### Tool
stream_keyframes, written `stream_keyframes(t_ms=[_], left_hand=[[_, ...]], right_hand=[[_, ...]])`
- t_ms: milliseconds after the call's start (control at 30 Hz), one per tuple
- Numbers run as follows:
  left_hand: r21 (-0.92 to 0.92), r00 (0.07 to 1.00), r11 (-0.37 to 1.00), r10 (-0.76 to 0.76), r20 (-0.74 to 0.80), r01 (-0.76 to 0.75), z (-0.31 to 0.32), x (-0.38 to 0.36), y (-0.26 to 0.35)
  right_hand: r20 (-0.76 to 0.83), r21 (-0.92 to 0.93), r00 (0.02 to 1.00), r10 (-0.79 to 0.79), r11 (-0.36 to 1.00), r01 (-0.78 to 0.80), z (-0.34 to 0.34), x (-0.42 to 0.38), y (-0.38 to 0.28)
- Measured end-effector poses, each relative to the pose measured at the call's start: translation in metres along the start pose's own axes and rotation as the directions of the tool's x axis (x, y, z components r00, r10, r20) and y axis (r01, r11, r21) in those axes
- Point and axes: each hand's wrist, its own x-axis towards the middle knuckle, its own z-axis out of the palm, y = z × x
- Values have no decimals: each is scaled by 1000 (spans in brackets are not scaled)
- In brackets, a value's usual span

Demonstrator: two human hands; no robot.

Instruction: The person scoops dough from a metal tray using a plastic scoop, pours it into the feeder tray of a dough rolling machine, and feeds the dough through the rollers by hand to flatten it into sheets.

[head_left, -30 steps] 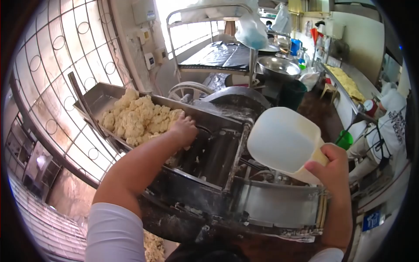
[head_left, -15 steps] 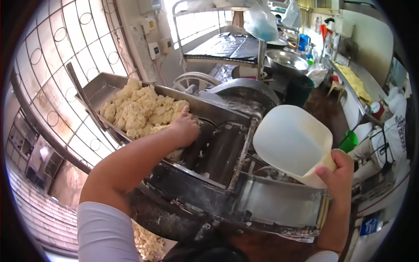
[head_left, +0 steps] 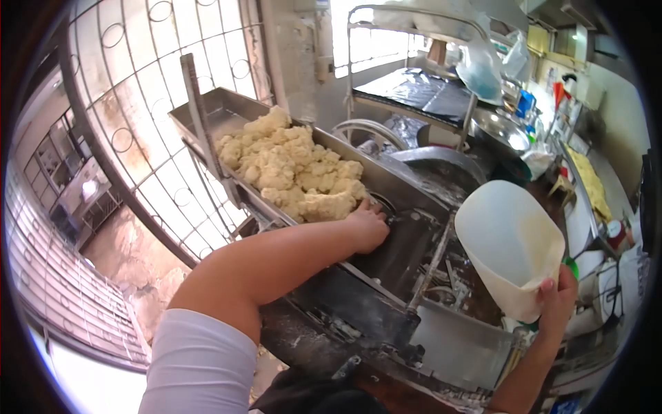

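A lumpy mass of pale dough (head_left: 293, 165) fills the middle of a long metal trough (head_left: 227, 110) on a machine. My left hand (head_left: 370, 226) is at the dough's right edge, fingers stretched out and slightly bent, above the dark rollers (head_left: 407, 241). Its fingertips appear to touch the dough; the palm faces away from view. In my right hand (head_left: 557, 297) is the handle end of a large white plastic scoop (head_left: 507, 238), held to the right of the trough. No contents show in the scoop.
A barred window (head_left: 165, 90) is on the left. Behind the machine stands a metal rack (head_left: 414, 90) with a black-covered shelf, and a steel bowl (head_left: 500, 131). A wheel (head_left: 372, 131) juts from the machine's far side. A long yellow slab (head_left: 588, 181) lies on the right-hand counter.
My view has swung left, so the scene sits farther right. My left hand has shifted toward the near side of the dough's right edge. The scoop is still in my right hand.
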Motion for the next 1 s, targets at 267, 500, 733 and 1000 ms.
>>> stream_keyframes(t_ms=[267, 500, 733, 1000], left_hand=[[0, 996, 999, 32, 79, -32, -1, 8, -3], [118, 936, 944, -278, -216, 308, -70, -26, -21], [93, 846, 852, -489, -213, 516, -72, -120, -97], [-800, 622, 541, -540, -567, -259, -126, -290, 46]], right_hand=[[11, 89, 1000, -13, 996, 12, 16, -4, 7], [-29, 47, 999, 46, 998, -44, -30, -32, 44], [-48, 38, 995, 85, 996, -83, -48, -44, 44], [-54, -43, 996, 73, 996, -75, -36, -24, 31]])
